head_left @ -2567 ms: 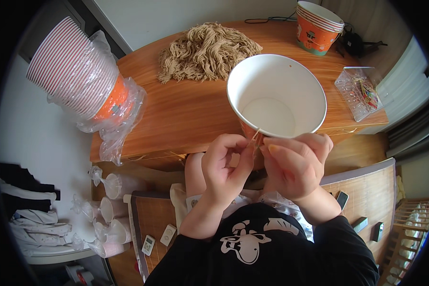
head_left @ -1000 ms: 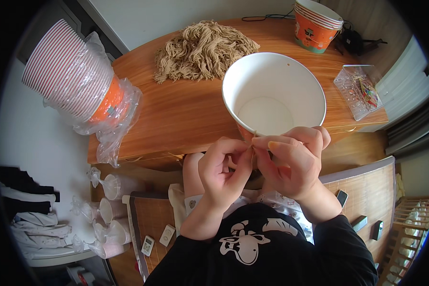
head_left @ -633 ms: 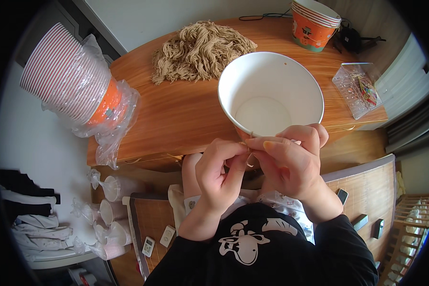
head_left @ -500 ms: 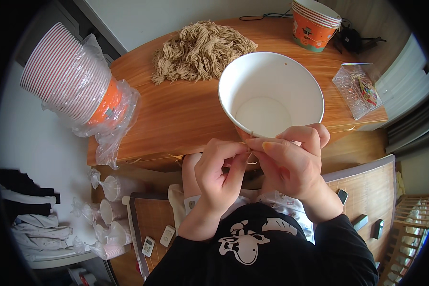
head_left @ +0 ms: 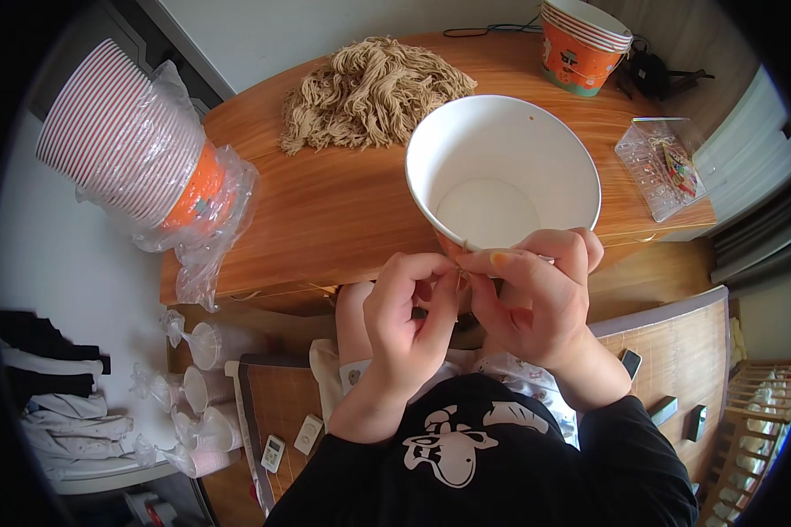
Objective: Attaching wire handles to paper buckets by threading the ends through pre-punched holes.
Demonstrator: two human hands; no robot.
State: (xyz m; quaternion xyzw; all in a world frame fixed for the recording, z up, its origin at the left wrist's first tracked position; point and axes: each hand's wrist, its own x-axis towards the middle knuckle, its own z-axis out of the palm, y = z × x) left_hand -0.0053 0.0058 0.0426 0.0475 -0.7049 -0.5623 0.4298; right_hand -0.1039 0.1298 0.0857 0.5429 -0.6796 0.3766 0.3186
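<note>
A large paper bucket (head_left: 501,167), white inside and orange outside, is tilted with its mouth toward me at the desk's front edge. A small hole shows near its far rim. At the near rim, both my hands meet with fingertips pinched together. Between them a short bit of thin tan cord (head_left: 463,276) shows. My left hand (head_left: 404,307) is closed on the cord, thumb against forefinger. My right hand (head_left: 540,294) is also closed on it, its fingers lying against the bucket's near edge. The fingers hide most of the cord and any knot.
A heap of tan cords (head_left: 373,95) lies on the wooden desk (head_left: 325,220). Stacked orange buckets (head_left: 584,53) stand at the back right, near a clear plastic tray (head_left: 664,167). A tall plastic-wrapped bucket stack (head_left: 114,132) leans at the left. Bagged cups (head_left: 206,386) stand lower left.
My fingertips have shifted slightly at the cord, and the right fingers have opened a little from the left. The bucket has moved a touch to the right in view.
</note>
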